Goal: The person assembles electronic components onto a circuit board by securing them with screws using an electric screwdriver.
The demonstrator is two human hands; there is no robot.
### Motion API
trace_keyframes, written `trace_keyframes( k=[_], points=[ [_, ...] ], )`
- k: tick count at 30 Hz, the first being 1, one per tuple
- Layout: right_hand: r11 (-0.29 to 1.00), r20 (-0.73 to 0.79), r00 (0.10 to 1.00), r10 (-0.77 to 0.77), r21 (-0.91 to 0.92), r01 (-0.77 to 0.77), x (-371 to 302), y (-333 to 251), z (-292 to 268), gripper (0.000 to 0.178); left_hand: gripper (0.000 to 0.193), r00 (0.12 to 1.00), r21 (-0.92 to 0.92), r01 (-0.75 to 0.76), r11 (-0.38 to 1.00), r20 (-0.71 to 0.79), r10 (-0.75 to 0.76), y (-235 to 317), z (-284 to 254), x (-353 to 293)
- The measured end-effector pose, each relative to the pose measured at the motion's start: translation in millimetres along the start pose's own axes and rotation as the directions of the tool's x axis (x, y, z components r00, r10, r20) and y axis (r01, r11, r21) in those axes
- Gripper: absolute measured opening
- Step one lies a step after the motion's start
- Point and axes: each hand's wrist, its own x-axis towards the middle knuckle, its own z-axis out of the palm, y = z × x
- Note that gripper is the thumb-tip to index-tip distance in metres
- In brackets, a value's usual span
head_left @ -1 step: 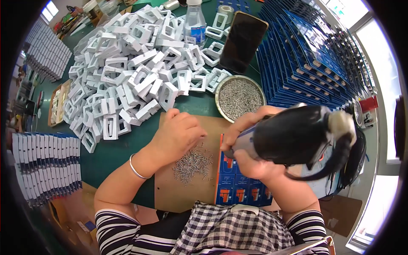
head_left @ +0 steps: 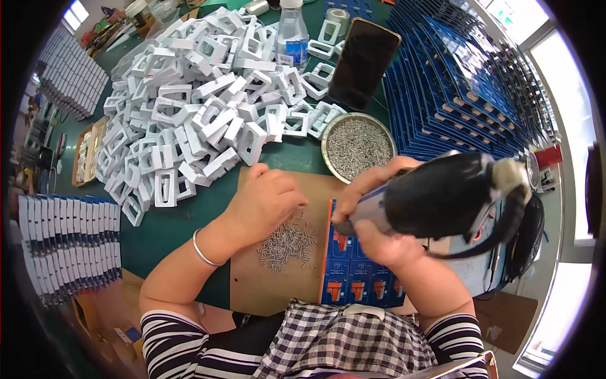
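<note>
My left hand (head_left: pixel 265 202) rests knuckles up on a brown board (head_left: pixel 265 287), its fingertips bent down at the edge of a loose pile of small metal screws (head_left: pixel 287 245). The fingertips are hidden, so I cannot tell whether they pinch a screw. My right hand (head_left: pixel 372 218) grips a black electric screwdriver (head_left: pixel 445 196) with a cable trailing off to the right. The tool's tip points down and left at a blue card with orange parts (head_left: pixel 353 278), which lies beside the screw pile.
A round metal bowl of screws (head_left: pixel 358 146) stands just beyond the board. Behind it lie a big heap of white plastic frames (head_left: pixel 202 101), a dark phone (head_left: pixel 364 60) and a clear bottle (head_left: pixel 293 35). Blue card stacks (head_left: pixel 467 82) fill the right; more stacks (head_left: pixel 69 246) stand at the left.
</note>
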Motion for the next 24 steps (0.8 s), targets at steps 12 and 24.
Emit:
trace_keyframes(
  k=[12,24],
  points=[
    [0.790,-0.486,0.873,0.049,0.554,0.264,-14,4,-27,0.058,0.014,0.977,-0.023,0.163,0.986,0.144,-0.158,14,7,-4],
    [0.767,-0.499,0.866,-0.037,0.541,0.345,-49,-15,-52,0.061,0.015,0.937,0.096,0.154,0.983,0.300,-0.176,17,-9,5]
  ],
)
